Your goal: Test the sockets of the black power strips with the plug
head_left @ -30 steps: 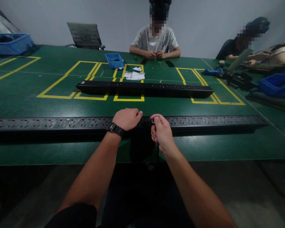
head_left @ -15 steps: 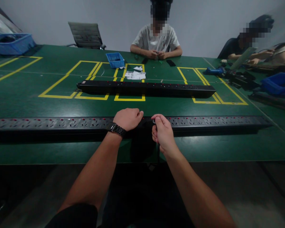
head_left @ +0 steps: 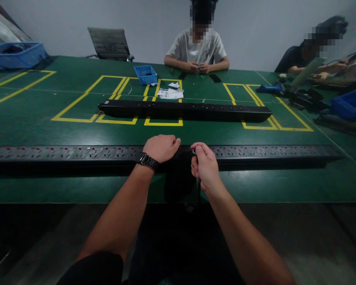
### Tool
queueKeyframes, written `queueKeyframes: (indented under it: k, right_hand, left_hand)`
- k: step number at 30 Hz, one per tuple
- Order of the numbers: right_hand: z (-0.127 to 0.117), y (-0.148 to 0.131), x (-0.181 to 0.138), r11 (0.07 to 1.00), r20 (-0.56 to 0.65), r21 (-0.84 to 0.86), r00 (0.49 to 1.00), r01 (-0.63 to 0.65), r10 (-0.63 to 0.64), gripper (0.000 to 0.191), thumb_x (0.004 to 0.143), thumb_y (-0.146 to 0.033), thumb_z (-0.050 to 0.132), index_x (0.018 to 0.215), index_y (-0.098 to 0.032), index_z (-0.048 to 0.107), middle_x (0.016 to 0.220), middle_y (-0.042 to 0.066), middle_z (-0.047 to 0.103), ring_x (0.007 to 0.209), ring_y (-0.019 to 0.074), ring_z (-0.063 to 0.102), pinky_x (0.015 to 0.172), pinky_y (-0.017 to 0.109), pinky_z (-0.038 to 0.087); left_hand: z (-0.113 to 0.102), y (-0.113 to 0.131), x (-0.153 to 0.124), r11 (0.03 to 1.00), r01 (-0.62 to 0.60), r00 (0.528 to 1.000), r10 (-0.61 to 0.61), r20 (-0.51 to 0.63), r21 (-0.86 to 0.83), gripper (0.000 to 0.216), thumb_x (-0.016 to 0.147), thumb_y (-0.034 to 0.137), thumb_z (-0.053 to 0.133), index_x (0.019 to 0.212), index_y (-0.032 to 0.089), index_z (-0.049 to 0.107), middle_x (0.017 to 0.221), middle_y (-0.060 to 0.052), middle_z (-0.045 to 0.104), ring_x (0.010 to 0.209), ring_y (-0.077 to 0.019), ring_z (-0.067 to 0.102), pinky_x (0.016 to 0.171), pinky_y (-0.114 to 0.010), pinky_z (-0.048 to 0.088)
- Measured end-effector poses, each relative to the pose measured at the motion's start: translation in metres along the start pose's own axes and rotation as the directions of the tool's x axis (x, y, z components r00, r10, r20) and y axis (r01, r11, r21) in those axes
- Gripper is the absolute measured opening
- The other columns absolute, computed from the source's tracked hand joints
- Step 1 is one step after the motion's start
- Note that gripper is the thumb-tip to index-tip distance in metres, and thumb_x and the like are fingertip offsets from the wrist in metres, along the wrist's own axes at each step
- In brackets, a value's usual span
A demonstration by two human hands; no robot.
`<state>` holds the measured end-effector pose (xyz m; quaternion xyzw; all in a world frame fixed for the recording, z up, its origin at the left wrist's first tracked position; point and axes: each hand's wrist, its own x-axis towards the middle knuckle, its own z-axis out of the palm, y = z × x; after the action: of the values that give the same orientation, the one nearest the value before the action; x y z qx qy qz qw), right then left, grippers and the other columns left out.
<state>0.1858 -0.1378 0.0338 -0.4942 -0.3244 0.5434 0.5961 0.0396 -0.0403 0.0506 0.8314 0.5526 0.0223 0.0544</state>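
Running beneath both hands: socket strip

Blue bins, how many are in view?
3: one bin at left, a small bin beyond the papers, another bin at right. More may be hidden.

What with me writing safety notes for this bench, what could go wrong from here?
The dark cord running down from the right hand might snag at the near edge of the table.

Just behind the left hand, the wristwatch sits close to the black socket row and could scrape it; whether they touch is unclear.
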Motion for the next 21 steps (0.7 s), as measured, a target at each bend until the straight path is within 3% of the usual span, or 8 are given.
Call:
queueKeyframes:
  k: [6,12,21]
  right_hand:
    - [0.0,-0.027,-0.013,0.99,0.031,0.006,0.989,0.144,-0.144,0.017,0.102,-0.04,0.052,0.101,-0.026,0.059,0.044,-0.012,0.04,0.028,0.0061,0.03,0.03,0.018,0.022]
    - [-0.025,-0.066,-0.015,0.991,0.012,0.084,0.994,0.108,-0.109,0.01,0.102,-0.036,0.054,0.101,-0.027,0.059,0.045,-0.012,0.036,0.03,0.0054,0.025,0.033,0.017,0.019]
    - [-0.038,-0.026,-0.006,1.0,-0.003,-0.005,1.0,0.015,-0.015,0.014,0.1,-0.039,0.054,0.101,-0.027,0.059,0.043,-0.013,0.037,0.029,0.0061,0.025,0.031,0.017,0.018]
  left_hand:
    - [0.003,-0.001,0.001,1.0,0.01,1.0,-0.01,-0.001,0.002,0.065,0.102,0.06,0.022,0.092,0.022,0.074,0.098,-0.014,0.077,0.088,-0.0298,0.071,0.076,-0.04,0.05]
    - [0.001,-0.002,0.002,1.0,-0.002,1.0,0.002,0.006,-0.007,0.065,0.101,0.059,0.021,0.09,0.022,0.073,0.097,-0.014,0.076,0.087,-0.0307,0.07,0.074,-0.041,0.049]
    - [0.003,-0.002,0.002,1.0,-0.005,1.0,0.005,-0.007,-0.005,0.066,0.101,0.06,0.021,0.09,0.022,0.073,0.096,-0.015,0.076,0.086,-0.0299,0.069,0.074,-0.041,0.048]
